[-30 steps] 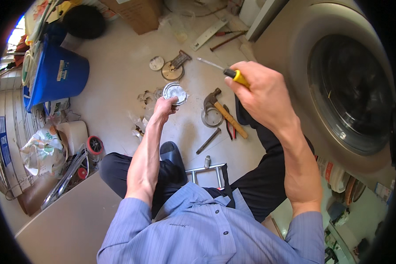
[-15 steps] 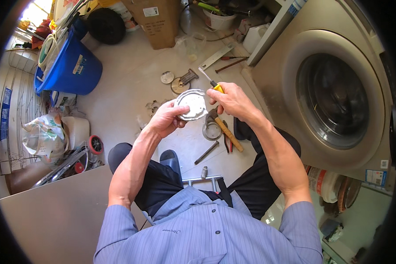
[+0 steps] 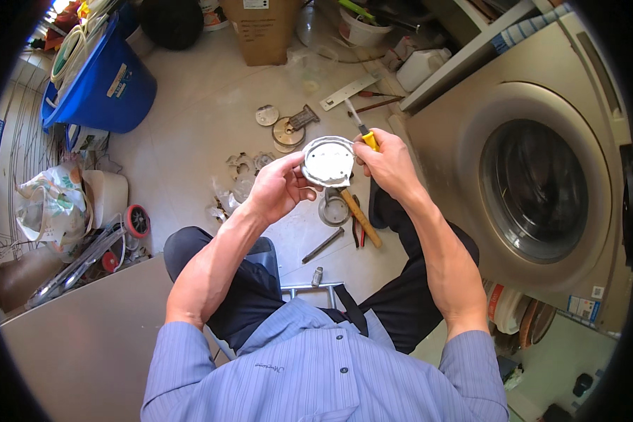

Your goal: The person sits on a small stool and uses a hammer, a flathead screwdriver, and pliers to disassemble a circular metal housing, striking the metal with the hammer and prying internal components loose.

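Note:
My left hand [image 3: 278,188] grips a round, shallow silver metal cap [image 3: 328,163] by its left edge. The cap has a ragged, bent rim and small dark holes in its flat face. My right hand [image 3: 392,167] is closed around a screwdriver [image 3: 370,141] with a yellow and black handle, its shaft pointing up and away from the cap. The fingertips of that hand are at the cap's right edge; whether they pinch it I cannot tell. Below the cap, a wooden-handled hammer [image 3: 363,222] lies on the floor, its head hidden.
Around the hammer lie a metal ring [image 3: 333,209], red-handled pliers [image 3: 354,228], a steel rod [image 3: 323,245] and a socket-like piece [image 3: 318,276]. Farther off are round metal parts [image 3: 286,133] and a flat strip [image 3: 347,92]. A washing machine [image 3: 439,148] stands right, a blue bucket [image 3: 130,102] left.
The cap has turned and tilted in my left hand, and its thumb has slid from the face to the rim. My right hand has come to the cap's edge, screwdriver still held.

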The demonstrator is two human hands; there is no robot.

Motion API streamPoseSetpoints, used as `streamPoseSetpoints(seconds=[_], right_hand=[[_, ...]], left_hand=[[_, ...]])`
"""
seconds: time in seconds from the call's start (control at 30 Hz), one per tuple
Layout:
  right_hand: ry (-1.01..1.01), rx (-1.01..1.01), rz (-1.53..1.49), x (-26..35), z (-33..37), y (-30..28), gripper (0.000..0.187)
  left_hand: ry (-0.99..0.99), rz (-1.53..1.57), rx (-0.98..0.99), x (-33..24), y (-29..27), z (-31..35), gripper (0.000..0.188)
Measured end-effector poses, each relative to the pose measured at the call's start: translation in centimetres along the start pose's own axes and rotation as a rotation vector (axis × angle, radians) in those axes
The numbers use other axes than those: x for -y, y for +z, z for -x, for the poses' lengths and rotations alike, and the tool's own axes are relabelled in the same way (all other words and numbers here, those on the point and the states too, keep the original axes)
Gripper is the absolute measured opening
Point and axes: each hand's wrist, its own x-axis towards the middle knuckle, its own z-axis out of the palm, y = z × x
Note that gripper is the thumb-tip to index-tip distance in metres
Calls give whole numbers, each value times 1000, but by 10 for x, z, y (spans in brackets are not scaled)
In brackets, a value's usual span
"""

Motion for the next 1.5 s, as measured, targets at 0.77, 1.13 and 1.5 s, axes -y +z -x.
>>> streamPoseSetpoints(seconds=[0.77, 1.13, 1.5], right_hand=[[11, 25, -7, 22, 12, -13, 20], [26, 27, 7, 17, 14, -13, 20], [44, 118, -255, 31, 18, -13, 16]], left_hand=[[-67, -38, 42, 7, -7, 0, 31], [-132, 80, 61, 16, -12, -7, 29], [-110, -145, -58, 17, 11, 1, 31]])
